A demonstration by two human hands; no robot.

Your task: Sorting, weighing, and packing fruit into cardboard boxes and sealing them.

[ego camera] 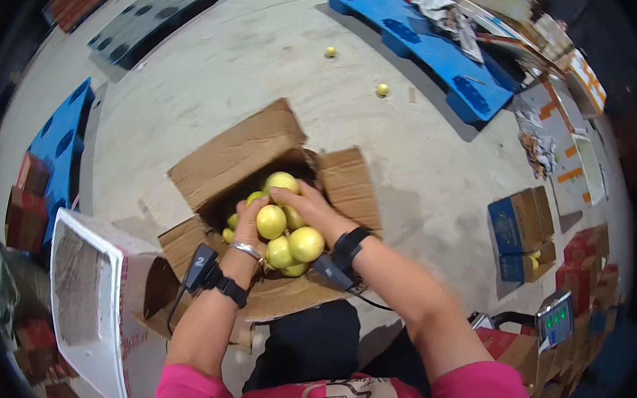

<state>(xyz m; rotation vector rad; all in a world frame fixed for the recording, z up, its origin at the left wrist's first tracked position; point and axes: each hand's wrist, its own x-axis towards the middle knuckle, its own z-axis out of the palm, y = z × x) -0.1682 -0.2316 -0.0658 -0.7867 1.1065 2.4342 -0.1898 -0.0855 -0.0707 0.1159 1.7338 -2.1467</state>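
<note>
An open cardboard box (237,156) with its flaps spread stands in front of my knees. My left hand (248,222) and my right hand (313,207) cup a cluster of round yellow-green fruits (271,221) between them, over the box opening. The thumbs lie on top of the cluster; most of the fingers are hidden behind the fruit. More fruit (228,235) shows in the shadowed box beside my left hand. How full the box is cannot be seen.
A white foam box (122,273) stands at the left. Two loose fruits (382,89) lie on the concrete floor ahead. Blue plastic pallets (431,53) lie beyond. At the right are a blue-and-brown carton (520,234) with fruit and a scale with a lit display (556,319).
</note>
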